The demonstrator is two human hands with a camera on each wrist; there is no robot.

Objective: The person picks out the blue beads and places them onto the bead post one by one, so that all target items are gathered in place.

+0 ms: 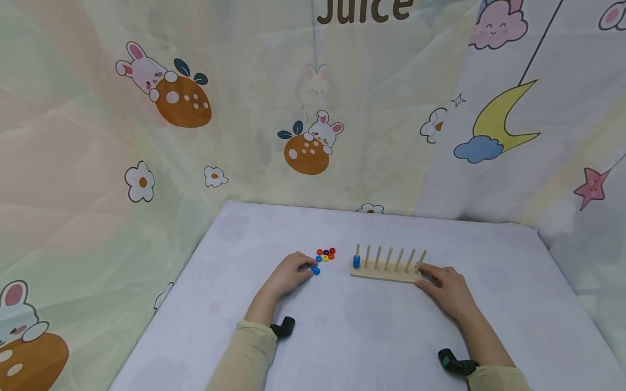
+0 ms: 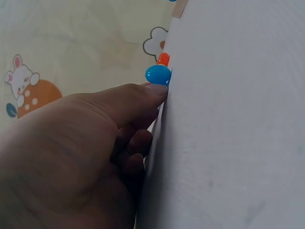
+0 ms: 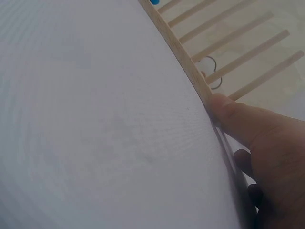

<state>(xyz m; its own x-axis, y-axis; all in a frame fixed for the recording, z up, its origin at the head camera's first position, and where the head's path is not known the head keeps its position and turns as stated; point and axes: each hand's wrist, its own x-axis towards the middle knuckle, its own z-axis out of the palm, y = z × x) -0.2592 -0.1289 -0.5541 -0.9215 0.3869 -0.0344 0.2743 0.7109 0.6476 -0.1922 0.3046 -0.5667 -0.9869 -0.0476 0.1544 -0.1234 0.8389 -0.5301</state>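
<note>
In the head view my left hand (image 1: pixel 290 274) has its thumb and index finger about a blue bead (image 1: pixel 314 268), with another blue bead touching it. The left wrist view has a shiny blue bead (image 2: pixel 157 74) right at the thumb tip and an orange bead (image 2: pixel 163 58) behind it; the index fingertip is hidden. My right hand (image 1: pixel 447 288) grips the right end of a wooden peg board (image 1: pixel 383 277), thumb on the front edge. Blue beads (image 1: pixel 356 262) sit on its leftmost peg; the other pegs are bare.
Just beyond my left fingertips lies a cluster of small beads (image 1: pixel 325 254) in red, orange, yellow, purple and blue. A white cloth (image 1: pixel 367 331) covers the table. Behind it hangs a printed curtain (image 1: pixel 254 146). A black wrist device (image 1: pixel 457 363) is worn on each arm.
</note>
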